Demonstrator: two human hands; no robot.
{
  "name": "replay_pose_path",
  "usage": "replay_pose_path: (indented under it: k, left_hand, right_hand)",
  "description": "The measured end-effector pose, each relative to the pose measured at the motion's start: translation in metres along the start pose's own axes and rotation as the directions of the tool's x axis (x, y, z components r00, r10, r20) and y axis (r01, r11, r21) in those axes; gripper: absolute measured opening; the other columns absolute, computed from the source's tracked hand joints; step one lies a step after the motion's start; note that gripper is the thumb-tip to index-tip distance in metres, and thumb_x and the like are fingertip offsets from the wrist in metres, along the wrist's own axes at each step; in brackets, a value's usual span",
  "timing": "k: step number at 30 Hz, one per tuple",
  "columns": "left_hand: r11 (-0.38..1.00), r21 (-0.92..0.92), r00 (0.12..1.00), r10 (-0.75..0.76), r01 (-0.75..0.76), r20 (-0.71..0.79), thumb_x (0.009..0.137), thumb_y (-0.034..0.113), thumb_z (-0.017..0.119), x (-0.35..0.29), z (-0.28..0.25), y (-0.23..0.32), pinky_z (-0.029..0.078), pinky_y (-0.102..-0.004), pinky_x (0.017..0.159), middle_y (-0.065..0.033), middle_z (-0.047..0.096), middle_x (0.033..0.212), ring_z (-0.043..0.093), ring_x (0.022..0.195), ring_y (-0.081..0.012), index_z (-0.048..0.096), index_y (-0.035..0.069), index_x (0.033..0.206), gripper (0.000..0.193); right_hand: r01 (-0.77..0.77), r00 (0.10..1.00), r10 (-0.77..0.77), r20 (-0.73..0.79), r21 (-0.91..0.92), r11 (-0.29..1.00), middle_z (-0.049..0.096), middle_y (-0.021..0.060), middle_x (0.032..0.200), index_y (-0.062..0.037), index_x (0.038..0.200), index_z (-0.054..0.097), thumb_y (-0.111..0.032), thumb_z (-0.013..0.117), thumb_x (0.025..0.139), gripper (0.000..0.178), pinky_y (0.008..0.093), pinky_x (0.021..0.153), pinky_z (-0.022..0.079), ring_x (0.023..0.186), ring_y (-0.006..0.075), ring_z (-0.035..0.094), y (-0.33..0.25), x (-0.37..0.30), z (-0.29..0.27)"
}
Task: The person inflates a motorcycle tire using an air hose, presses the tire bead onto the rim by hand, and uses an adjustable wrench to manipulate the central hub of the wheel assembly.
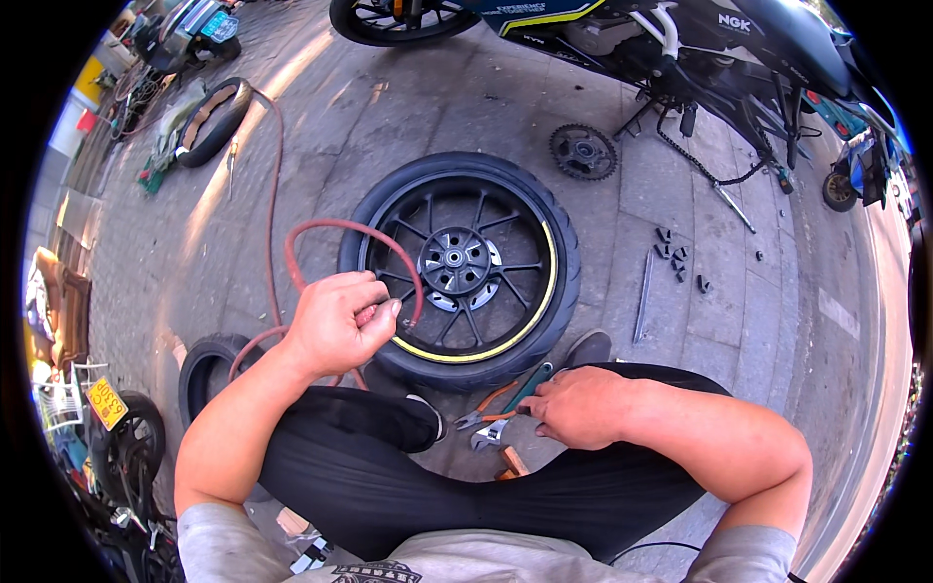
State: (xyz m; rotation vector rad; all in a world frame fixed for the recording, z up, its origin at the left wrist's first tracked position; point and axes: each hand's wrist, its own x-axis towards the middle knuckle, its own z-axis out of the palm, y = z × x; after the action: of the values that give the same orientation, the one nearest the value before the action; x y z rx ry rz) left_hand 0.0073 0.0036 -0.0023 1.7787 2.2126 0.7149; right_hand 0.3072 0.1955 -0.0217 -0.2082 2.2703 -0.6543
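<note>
Red hose (pixel 293 255) is left of centre in the frame, clenched in the left grip (pixel 340 316), a loop of it arching above the fist. At lower centre, the right grip (pixel 583 403) has curled fingers beside a green handle (pixel 537 381); whether it grasps that handle I cannot tell. Just left of those fingers lie an adjustable wrench (pixel 486 436) and orange-handled pliers (pixel 470 421). A small tyre (pixel 190 374) shows at lower left. Mid-frame, a black spoked wheel (pixel 454 257) with its tyre on lies flat, the hose's loop passing over its left side. Right of it are a thin metal bar (pixel 643 296) and several short black pieces (pixel 677 260). Farther up lie a toothed sprocket (pixel 583 152), right of centre, and a loose tyre (pixel 214 121) at upper left. Along the upper right stands a dark motorcycle (pixel 607 39).
</note>
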Motion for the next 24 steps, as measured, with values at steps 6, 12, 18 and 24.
replay_pose_path:
  k: [6,12,18,24]
  left_hand:
    - [1.000,-0.017,1.000,-0.004,0.004,0.022,0.092,0.015,0.077,0.000,-0.002,0.000,0.047,-0.0466,0.063,-0.0116,0.056,0.072,0.060,0.068,-0.0341,0.068,0.002,0.083,0.018]
    - [0.999,-0.047,1.000,-0.002,0.003,0.028,0.090,0.015,0.081,-0.003,-0.001,0.000,0.046,-0.0461,0.064,-0.0119,0.056,0.074,0.059,0.068,-0.0341,0.068,0.001,0.084,0.020]
    - [0.992,-0.088,0.995,0.090,-0.087,0.035,0.080,0.024,0.096,-0.005,0.004,0.011,0.050,-0.0442,0.065,-0.0112,0.059,0.075,0.064,0.072,-0.0339,0.067,0.003,0.083,0.036]
    - [0.995,-0.014,0.993,0.104,-0.103,0.055,0.079,0.023,0.097,-0.014,0.007,0.022,0.051,-0.0474,0.065,-0.0123,0.062,0.077,0.066,0.073,-0.0369,0.065,0.006,0.078,0.036]
  right_hand:
    - [0.000,1.000,0.001,0.018,-0.017,1.000,0.071,0.0262,0.140,-0.0030,0.153,0.062,-0.035,0.063,0.112,0.052,0.0528,0.106,0.059,0.126,0.0429,0.073,0.000,0.000,0.000]
    - [0.001,0.999,-0.002,-0.040,-0.028,1.000,0.076,0.0207,0.131,0.0001,0.152,0.064,-0.038,0.065,0.111,0.056,0.0488,0.110,0.057,0.125,0.0404,0.072,-0.001,0.000,0.002]
    - [0.023,0.921,0.002,-0.390,0.061,0.998,0.077,0.0214,0.122,0.0023,0.144,0.069,-0.038,0.072,0.106,0.055,0.0488,0.103,0.060,0.115,0.0393,0.076,-0.008,0.012,-0.012]
    - [-0.019,0.910,0.060,-0.410,0.104,0.994,0.077,0.0210,0.121,0.0028,0.139,0.070,-0.038,0.072,0.105,0.053,0.0494,0.102,0.061,0.115,0.0398,0.076,-0.021,0.017,-0.029]
